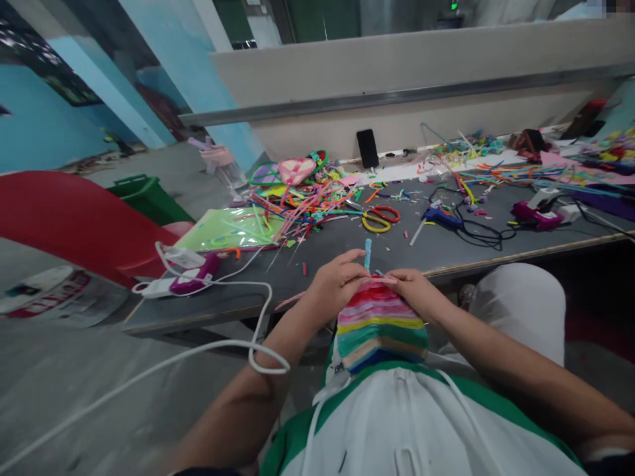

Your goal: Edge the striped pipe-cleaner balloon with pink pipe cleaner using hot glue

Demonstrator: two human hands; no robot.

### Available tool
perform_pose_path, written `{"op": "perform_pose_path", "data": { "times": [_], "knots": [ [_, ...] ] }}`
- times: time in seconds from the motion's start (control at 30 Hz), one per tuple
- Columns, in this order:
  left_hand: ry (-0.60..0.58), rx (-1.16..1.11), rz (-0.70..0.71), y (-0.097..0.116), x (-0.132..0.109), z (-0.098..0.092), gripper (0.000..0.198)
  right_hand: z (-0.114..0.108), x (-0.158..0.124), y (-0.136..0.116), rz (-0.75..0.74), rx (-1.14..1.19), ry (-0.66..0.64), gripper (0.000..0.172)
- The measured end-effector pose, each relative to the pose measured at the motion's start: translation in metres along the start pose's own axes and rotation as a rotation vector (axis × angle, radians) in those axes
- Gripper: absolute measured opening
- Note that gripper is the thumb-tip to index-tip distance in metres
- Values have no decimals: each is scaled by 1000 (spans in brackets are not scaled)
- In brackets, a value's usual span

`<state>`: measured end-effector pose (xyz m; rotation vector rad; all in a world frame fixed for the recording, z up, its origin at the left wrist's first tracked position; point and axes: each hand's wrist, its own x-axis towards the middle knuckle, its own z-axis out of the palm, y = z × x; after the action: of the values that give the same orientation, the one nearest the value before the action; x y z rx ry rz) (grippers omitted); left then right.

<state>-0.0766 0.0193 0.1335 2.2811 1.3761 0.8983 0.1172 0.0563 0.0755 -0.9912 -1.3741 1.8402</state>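
Red, pink, yellow, teal, tan and dark blue in bands, from far to near: held a striped piece (pixel 381 324) just off the near edge of the desk (pixel 337 248), in front of the body. Clamped both hands, left hand (pixel 342 281) and right hand (pixel 411 291), on a pink strip (pixel 383 281) along its far edge, with fingertips pinched and set near each other. Just beyond the left hand's fingers, saw a light-blue stick (pixel 368 254) pointing upward; could not tell whether gripped.

Farther off, across the desk, found scissors (pixel 366 214) with one yellow and one red handle loop. To their right, saw a blue glue gun (pixel 443 217) with a dark cable, then a purple device (pixel 536 217). To their left, noted a loose heap of coloured strips (pixel 307 205) beside a green sheet (pixel 223 228) under shiny plastic, and, nearer, a second purple device (pixel 198 277) with white cords around it.

On the far side, saw a black phone (pixel 368 149) leaning against a pale panel (pixel 421 49). Beyond the left end, glimpsed a red chair (pixel 74 225), a green bin (pixel 149 201) and a white bucket (pixel 64 296).
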Motion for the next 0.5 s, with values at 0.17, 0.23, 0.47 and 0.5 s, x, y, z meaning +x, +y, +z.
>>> {"op": "perform_pose_path", "data": {
  "times": [0.17, 0.23, 0.47, 0.5],
  "knots": [
    [-104, 231, -75, 6, 0, -4, 19, 0, 3, -1, 52, 72, -64, 38],
    [-176, 315, -82, 9, -2, -5, 20, 1, 2, -1, 61, 116, -90, 38],
    [-311, 383, -48, -2, -6, -8, 18, 5, -4, 15, 70, 241, -18, 33],
    [-331, 398, -42, -2, -6, -9, 17, 5, -5, 17, 65, 246, -19, 33]
  ]
}}
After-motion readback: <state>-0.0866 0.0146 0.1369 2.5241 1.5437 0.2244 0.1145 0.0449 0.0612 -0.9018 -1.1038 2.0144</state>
